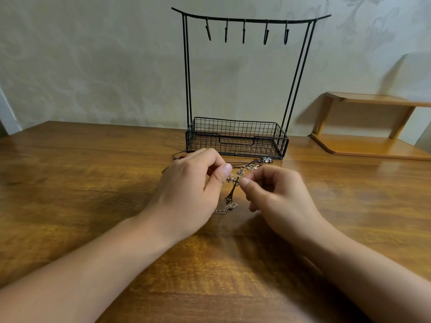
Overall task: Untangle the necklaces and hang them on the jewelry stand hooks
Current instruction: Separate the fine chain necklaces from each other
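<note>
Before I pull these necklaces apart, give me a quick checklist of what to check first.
1. Left hand pinches the tangled gold-coloured chain necklaces: ok.
2. Right hand pinches the same tangle: ok.
3. Chains separated: not ok, pendants and chains bunch between both hands.
4. Dark cord necklace free of the tangle: cannot tell.
5. Five hooks on the black wire jewelry stand free: ok, nothing hangs there.
6. Trailing chain lies slack on the brown wooden table: ok.
</note>
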